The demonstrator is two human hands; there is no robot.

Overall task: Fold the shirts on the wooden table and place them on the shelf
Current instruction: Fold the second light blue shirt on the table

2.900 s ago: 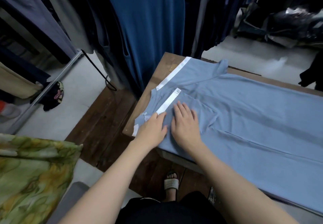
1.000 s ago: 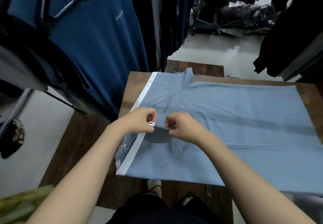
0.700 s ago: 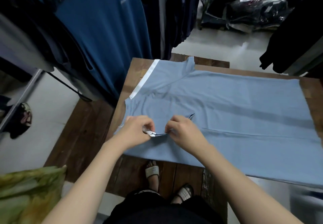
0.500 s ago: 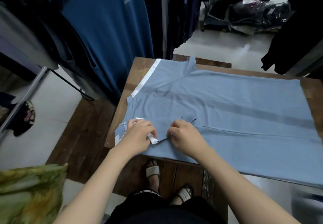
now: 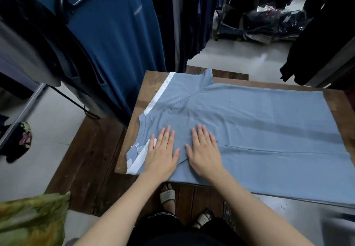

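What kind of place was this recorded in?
Likely a clothing shop or stockroom: hanging garments crowd the far side, bagged clothes are piled behind, and a light blue shirt lies on a wooden table.

Single head-worn wide-angle view, facing forward and down, close above the table (image 5: 148,84)

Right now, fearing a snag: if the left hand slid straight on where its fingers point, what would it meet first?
The left hand lies flat on the blue shirt; ahead seems only more shirt, up to the far sleeve beside the white stripe, so the way looks free.
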